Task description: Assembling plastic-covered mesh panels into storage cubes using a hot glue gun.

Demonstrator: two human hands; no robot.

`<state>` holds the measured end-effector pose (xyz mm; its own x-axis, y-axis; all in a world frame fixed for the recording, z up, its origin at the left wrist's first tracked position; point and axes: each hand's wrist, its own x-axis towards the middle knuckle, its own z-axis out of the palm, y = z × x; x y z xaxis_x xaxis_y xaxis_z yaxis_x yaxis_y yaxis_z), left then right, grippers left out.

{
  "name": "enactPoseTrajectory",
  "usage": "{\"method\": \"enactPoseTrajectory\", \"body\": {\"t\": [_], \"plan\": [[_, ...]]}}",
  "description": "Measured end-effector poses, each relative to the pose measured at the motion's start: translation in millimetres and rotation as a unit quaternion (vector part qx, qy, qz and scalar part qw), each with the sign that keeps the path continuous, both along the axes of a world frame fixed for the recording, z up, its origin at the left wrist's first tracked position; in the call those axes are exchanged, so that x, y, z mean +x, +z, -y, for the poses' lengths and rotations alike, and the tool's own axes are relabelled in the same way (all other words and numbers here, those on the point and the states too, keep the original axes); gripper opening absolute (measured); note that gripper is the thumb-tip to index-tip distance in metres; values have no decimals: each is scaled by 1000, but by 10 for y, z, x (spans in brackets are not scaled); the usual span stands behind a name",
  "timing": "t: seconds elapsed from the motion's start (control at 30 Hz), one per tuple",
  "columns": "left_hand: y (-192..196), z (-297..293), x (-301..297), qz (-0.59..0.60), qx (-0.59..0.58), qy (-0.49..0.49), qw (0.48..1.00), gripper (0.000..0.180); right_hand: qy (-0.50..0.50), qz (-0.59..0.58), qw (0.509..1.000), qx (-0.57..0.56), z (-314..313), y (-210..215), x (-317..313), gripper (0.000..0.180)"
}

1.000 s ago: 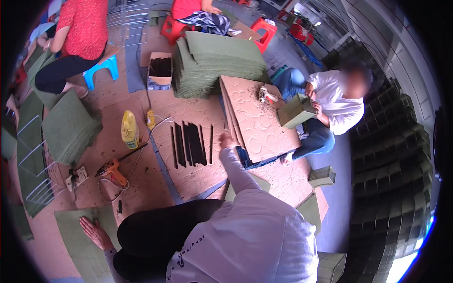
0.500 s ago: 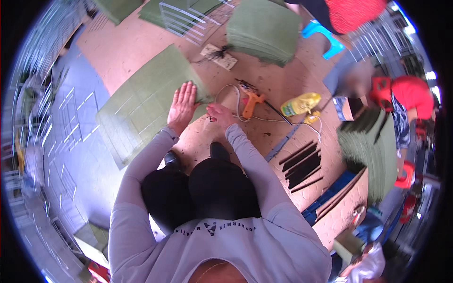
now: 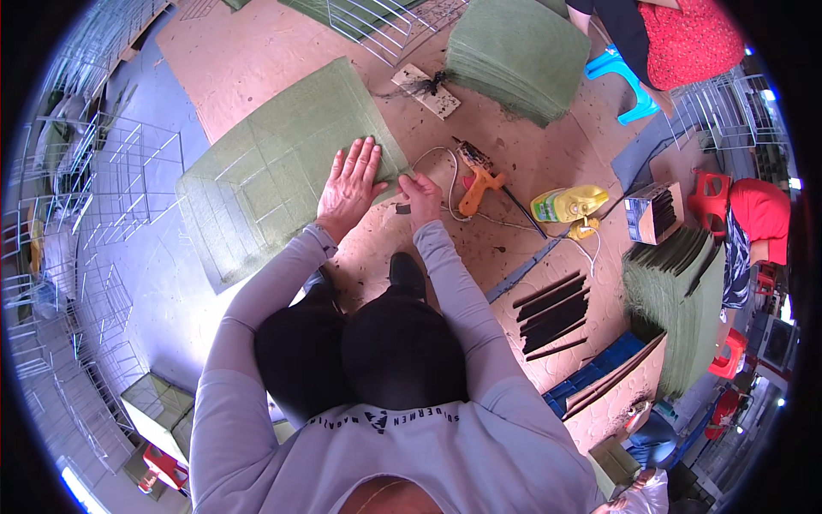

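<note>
A green fibrous sheet lies before me, with the straight lines of a wire frame showing through it. My left hand rests flat on its right part, palm down and fingers extended. Beside the sheet's near right corner, my right hand is closed, with thumb and fingers pinched together. A small dark flat piece shows at its left side; whether my fingers hold it or the sheet's edge I cannot make out. To the right lies an orange glue gun with a dark, crusted front and a white cord.
A yellow bottle lies right of the glue gun. Dark strips are laid out nearer me. Stacks of green sheets stand far ahead and at right. Wire racks fill the left. Co-workers in red sit ahead right.
My right hand has turned and closed from a looser pose, at the sheet's corner. My left hand has shifted slightly right and stays flat on the sheet. The whole view has shifted.
</note>
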<state>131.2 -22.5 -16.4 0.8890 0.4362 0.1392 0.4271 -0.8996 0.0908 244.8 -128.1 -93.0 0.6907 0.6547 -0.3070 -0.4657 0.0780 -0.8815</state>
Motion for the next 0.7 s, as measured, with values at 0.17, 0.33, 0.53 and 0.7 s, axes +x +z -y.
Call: {"method": "enactPoseTrajectory", "body": {"t": [0.17,0.33,0.53,0.7], "plan": [[-35,-43,19,-12,42,0,999,68,8,9,1000,3,-46,-16,16,7],[-40,-8,20,-3,20,-3,1000,70,18,14,1000,-6,-33,-49,29,11],[-1,-7,154,34,-9,3,999,73,10,13,1000,10,-55,-29,6,13],[-32,4,193,5,21,3,1000,73,31,19,999,-21,-42,-22,61,11]]}}
